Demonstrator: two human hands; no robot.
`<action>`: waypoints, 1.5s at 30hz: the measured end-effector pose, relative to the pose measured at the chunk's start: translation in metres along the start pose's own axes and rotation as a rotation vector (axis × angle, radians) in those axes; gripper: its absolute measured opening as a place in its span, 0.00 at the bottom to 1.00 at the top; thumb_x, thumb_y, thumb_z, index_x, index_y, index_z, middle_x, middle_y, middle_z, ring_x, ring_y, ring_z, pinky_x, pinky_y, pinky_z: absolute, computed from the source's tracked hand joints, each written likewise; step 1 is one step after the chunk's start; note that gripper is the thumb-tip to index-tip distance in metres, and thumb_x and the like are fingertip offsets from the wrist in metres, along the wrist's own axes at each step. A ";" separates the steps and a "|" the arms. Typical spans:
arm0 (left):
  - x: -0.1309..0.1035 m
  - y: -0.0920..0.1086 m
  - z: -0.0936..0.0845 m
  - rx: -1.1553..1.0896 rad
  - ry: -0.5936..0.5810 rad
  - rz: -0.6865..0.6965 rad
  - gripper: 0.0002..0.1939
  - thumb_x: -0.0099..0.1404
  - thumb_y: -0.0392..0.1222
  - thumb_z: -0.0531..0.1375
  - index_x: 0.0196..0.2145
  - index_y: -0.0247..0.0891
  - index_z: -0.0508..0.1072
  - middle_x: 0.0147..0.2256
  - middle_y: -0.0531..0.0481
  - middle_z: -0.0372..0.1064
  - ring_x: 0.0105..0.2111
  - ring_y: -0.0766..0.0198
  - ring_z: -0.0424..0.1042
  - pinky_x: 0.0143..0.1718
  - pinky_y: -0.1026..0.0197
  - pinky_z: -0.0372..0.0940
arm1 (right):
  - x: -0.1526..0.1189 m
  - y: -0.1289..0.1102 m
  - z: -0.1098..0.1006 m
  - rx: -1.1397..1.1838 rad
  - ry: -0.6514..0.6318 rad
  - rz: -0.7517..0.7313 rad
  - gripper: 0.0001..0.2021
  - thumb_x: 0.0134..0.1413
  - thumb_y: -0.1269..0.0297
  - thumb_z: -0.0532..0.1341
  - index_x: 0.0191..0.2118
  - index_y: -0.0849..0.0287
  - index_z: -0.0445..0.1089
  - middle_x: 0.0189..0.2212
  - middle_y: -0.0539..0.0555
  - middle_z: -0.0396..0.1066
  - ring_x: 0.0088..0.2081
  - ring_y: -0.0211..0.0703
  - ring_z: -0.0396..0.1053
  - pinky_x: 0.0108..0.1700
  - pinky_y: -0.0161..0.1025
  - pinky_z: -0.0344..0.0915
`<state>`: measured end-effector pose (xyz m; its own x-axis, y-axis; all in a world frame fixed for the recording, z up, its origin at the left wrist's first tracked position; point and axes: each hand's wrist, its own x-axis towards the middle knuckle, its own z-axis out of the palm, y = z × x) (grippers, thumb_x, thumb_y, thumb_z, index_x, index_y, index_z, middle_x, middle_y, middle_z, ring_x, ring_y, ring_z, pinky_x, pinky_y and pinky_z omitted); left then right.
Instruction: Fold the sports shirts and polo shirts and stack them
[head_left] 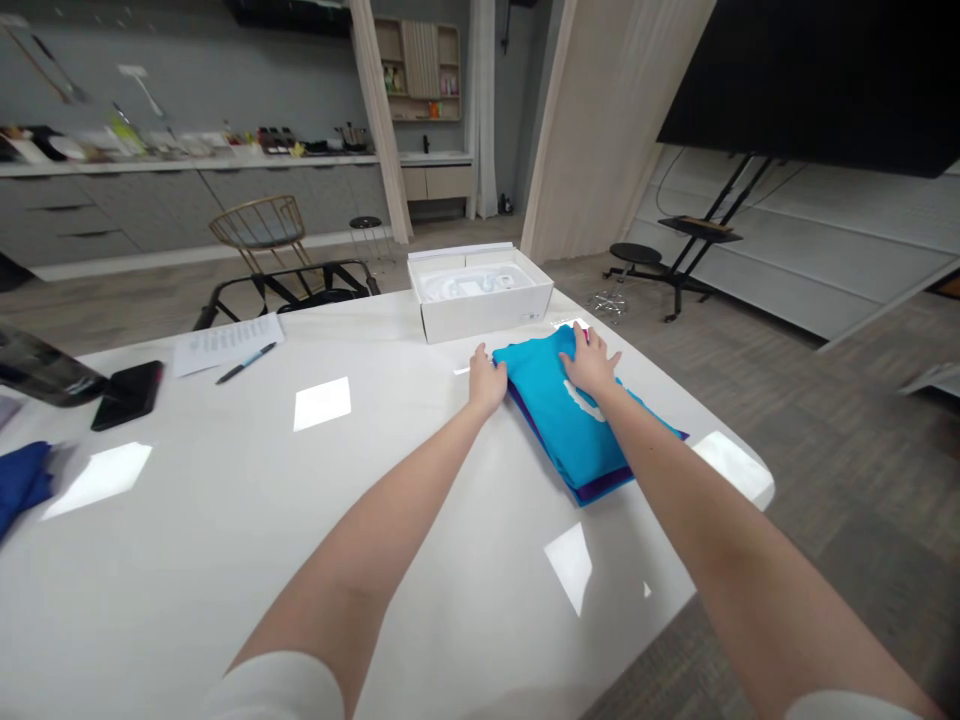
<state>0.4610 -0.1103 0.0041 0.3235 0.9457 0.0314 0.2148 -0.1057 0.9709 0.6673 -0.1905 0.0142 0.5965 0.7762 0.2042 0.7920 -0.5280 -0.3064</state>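
Glossy white table, patches of light all over it, and the blue cloth looks already folded, purple layer peeking out, so its edges seem not quite even. Right hand spreads open on top; left hand meets the far-left corner, pinching or merely touching, can't tell. Most cloth lies nearer than both hands, white box just beyond.

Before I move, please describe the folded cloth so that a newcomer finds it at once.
On the white table, find the open white box. Nearer than it lies the folded cloth, under the right hand. Its top is bright blue with a white curved mark, while the other cloth at far left is darker blue.
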 end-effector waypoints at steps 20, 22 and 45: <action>-0.140 -0.031 -0.150 0.363 -0.171 0.460 0.21 0.65 0.32 0.56 0.55 0.42 0.68 0.51 0.45 0.70 0.53 0.57 0.71 0.58 0.51 0.65 | -0.186 -0.113 -0.011 0.086 -0.089 -0.675 0.14 0.67 0.66 0.55 0.54 0.56 0.71 0.61 0.63 0.66 0.63 0.56 0.61 0.66 0.60 0.51; -0.158 -0.039 -0.189 0.384 -0.111 0.444 0.18 0.65 0.32 0.56 0.52 0.42 0.70 0.49 0.46 0.71 0.52 0.57 0.72 0.57 0.51 0.66 | -0.209 -0.144 0.004 0.112 -0.132 -0.749 0.14 0.66 0.67 0.56 0.55 0.56 0.70 0.60 0.62 0.67 0.62 0.54 0.62 0.65 0.58 0.54; -0.266 -0.155 -0.665 1.116 0.843 -0.285 0.21 0.67 0.36 0.53 0.57 0.36 0.68 0.58 0.35 0.64 0.58 0.46 0.64 0.63 0.43 0.51 | -0.381 -0.498 0.120 0.301 -0.360 -1.199 0.12 0.72 0.58 0.53 0.48 0.55 0.71 0.44 0.57 0.73 0.46 0.48 0.71 0.48 0.44 0.62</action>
<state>-0.2707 -0.1408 0.0030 -0.4032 0.8307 0.3839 0.9071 0.3073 0.2876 0.0300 -0.1813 -0.0224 -0.5698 0.7829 0.2500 0.7177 0.6222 -0.3127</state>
